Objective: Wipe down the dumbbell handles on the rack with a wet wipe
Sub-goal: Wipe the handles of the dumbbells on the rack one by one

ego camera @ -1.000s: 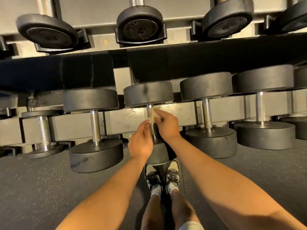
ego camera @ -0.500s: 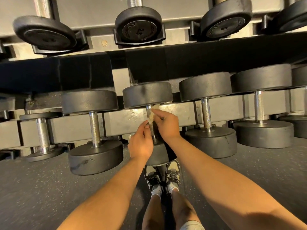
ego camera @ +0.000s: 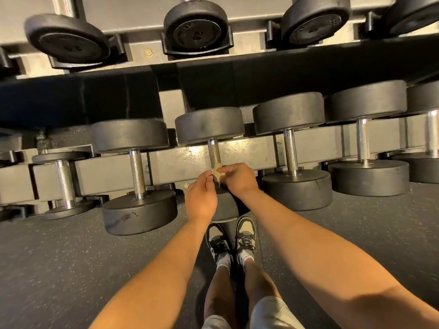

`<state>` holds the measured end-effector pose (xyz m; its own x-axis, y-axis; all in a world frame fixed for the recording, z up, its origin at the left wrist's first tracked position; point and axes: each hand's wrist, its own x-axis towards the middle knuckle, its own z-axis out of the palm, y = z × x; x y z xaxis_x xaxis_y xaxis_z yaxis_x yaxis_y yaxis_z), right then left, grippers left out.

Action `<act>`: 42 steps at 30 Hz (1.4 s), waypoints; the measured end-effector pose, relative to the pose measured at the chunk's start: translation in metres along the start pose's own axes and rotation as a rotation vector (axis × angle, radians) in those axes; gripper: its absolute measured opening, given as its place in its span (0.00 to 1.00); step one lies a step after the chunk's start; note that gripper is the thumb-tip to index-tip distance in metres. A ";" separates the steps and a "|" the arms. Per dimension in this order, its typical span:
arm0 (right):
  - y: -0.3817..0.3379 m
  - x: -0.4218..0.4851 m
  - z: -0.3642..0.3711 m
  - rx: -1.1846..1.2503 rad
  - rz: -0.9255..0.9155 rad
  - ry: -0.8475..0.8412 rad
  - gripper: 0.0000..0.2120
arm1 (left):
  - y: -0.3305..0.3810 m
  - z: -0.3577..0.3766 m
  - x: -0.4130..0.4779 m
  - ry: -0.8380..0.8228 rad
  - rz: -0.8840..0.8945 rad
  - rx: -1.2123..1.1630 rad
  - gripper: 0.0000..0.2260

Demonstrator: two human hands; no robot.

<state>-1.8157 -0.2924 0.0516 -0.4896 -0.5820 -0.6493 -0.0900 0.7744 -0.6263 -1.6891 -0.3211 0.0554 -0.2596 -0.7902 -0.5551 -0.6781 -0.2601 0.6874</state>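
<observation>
Now we stand at the rack [ego camera: 180, 162] and look down at our two hands. Our left hand [ego camera: 200, 198] and our right hand [ego camera: 240, 179] meet at the low end of one handle [ego camera: 214, 151]. Both hands are curled, and each one pinches the wipe [ego camera: 217, 171] with thumb and fingers. The wipe is small and crumpled. It sits on the handle just above the near weight, which our hands partly hide. The top part of the handle is bare and shiny.

This dumbbell [ego camera: 210, 124] sits in the low row of the rack, and its handle lies across the rail. More sit in the same row. The left dumbbell [ego camera: 136, 172] is just beside ours, and a small dumbbell [ego camera: 63, 176] sits past it. The right dumbbell [ego camera: 291, 153] is on the other side, with more past it.

The top row holds the top dumbbells [ego camera: 196, 27], with their round ends facing us. Under us is the dark floor [ego camera: 71, 269]. Our shoes [ego camera: 231, 241] stand close together, right below our dumbbell.
</observation>
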 end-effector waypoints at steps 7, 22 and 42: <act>-0.004 -0.008 -0.005 -0.079 0.031 -0.063 0.09 | -0.001 -0.012 -0.006 -0.062 0.027 0.011 0.15; 0.001 -0.019 0.012 -0.127 -0.109 0.211 0.09 | 0.021 -0.010 0.042 0.115 0.028 -0.079 0.08; -0.017 -0.057 -0.026 0.175 -0.081 0.090 0.09 | 0.054 -0.021 -0.016 -0.084 -0.035 -0.022 0.05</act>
<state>-1.8091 -0.2656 0.1104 -0.5629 -0.6104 -0.5573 0.0155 0.6664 -0.7455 -1.7067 -0.3344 0.1110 -0.2933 -0.7314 -0.6157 -0.6731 -0.2994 0.6763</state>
